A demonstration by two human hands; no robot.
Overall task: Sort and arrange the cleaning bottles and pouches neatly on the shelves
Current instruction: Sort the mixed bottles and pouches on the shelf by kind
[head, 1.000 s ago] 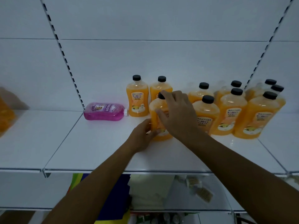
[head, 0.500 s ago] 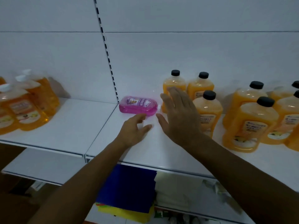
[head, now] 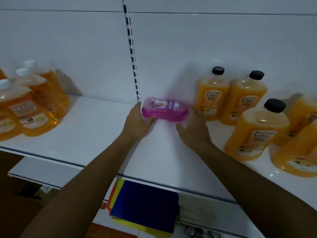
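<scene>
A pink bottle (head: 165, 109) lies on its side at the back of the white shelf (head: 96, 134), next to the slotted upright. My left hand (head: 137, 121) grips its left end, thumb under the front edge. My right hand (head: 192, 127) holds its right end, with the thumb at the front. Orange bottles with black caps (head: 257, 127) stand to the right, the nearest just beside my right hand. More orange bottles with white caps (head: 32, 107) stand at the far left.
The slotted metal upright (head: 132, 54) divides the white back wall. On the lower shelf lies a stack of coloured sheets, dark blue on top (head: 145, 203), with whitish packs (head: 197, 208) beside it. Bare shelf surface lies between the two bottle groups.
Both hands left the orange bottle, moved left and back, and have taken hold of the pink bottle's two ends. The camera view has swung left and closer.
</scene>
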